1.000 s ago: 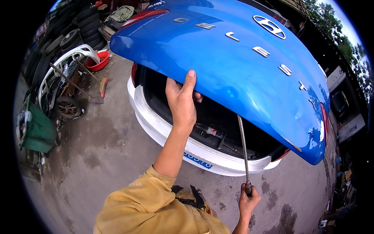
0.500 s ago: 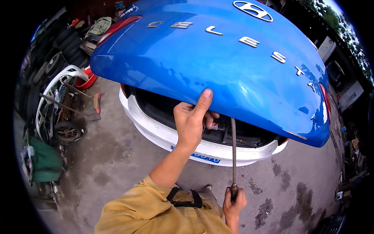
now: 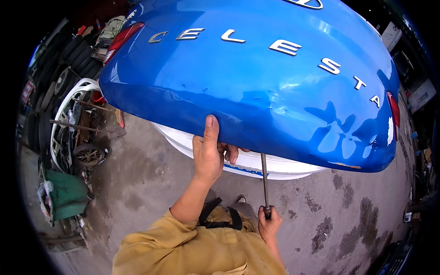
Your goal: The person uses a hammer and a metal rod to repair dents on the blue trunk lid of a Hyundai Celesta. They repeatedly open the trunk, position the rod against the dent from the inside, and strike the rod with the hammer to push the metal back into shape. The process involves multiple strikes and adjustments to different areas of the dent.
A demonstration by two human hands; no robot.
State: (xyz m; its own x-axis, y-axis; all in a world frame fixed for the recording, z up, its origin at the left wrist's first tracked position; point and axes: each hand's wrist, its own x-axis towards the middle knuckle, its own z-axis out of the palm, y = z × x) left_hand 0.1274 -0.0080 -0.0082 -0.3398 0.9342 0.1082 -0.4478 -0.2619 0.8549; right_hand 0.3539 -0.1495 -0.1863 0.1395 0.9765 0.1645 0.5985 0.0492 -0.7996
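The work looks part-way along. The metal rod [image 3: 265, 181] is in place, its upper end out of sight behind the lower edge of the blue boot lid [image 3: 247, 87]; whether it presses on the inner side cannot be told. Left to deal with, by the look of it, is an uneven, dented patch [image 3: 276, 104] near the middle, towards 2 o'clock.

The lid fills the view from 10 through 12 to 3 o'clock, glossy, with chrome letters [image 3: 234, 36] across it and chipped paint [image 3: 343, 165] along the edge between 3 and 4. It hangs over a white bumper [image 3: 293, 168].

The person's left hand [image 3: 209, 153], just below the centre, has its grip clamped on the lid's edge, thumb outside, fingers curled beneath. The right hand [image 3: 269, 222], at 5 o'clock, has its grip wrapped round the rod's handle.
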